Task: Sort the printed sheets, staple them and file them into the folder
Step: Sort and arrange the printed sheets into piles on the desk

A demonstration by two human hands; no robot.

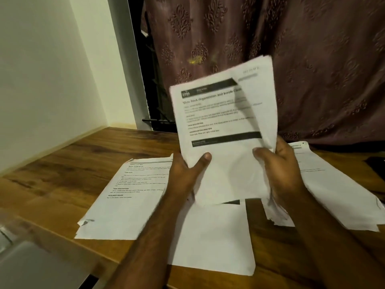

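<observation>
Held bundle: a bundle of printed sheets (pixel 227 130) is raised upright above the middle of the wooden worktop (pixel 68 167), printed face toward the camera, its upper right corner blurred.
Left hand (pixel 187 170): grip clamped on the bundle's lower left edge, thumb laid across the front and the fingers hidden behind.
Right hand (pixel 279 170): grip clamped on the lower right edge, thumb on the front; some sheets look fanned or peeling at that side, though blur makes this uncertain.
Left pile (pixel 129 195): printed sheets lying flat on the worktop, left of the hands, with a bent near corner.
Middle sheet (pixel 216 236): lies flat under the forearms, mostly blank where it shows.
Right pile (pixel 337 190): more sheets to the right, partly behind the right wrist, their near edges ragged.
Folder: a pale flat object (pixel 31 261) at the near left corner may be it; I cannot tell.
Stapler: not seen.
Handling: thin paper, light and floppy; it sags when gripped at one edge and the sheets slide over each other, so two-edge support suits it. Corners crease easily.
Where to hold: probably the lower margins, pinched firmly enough to stop slipping while one thumb parts the sheets.
Stage: sorting appears under way; stapling and filing not yet done.
</observation>
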